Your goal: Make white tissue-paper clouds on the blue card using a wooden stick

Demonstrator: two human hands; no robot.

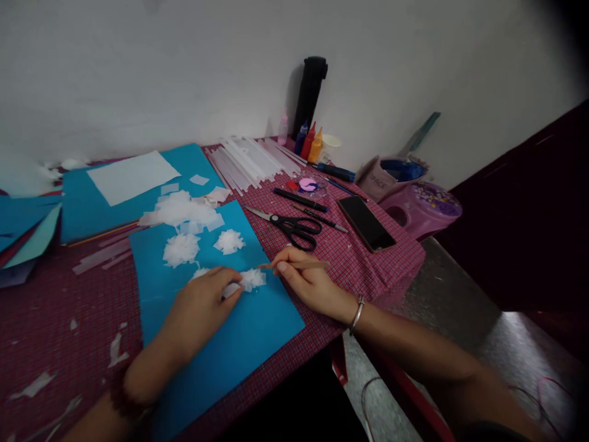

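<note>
A blue sheet (221, 344) lies on the table before me, with fluffy clusters of white paper pieces on it. My left hand (214, 291) rests over the sheet, thumb and fingers closed on a white paper cluster (253, 280). In a pinch from the right, my right hand (313, 285) holds a thin brown wooden stick (313, 265), its tip close to that cluster. Behind my hands are a round white cluster (229, 242), a larger one (181, 250) and a loose heap of white paper squares (181, 210).
Black-handled scissors (294, 228), a marker (300, 200) and a phone (365, 223) lie right of the sheet. White paper strips (251, 162) and paint bottles (315, 146) stand farther back. Another blue sheet (76, 209) lies back left on the checked tablecloth (92, 319).
</note>
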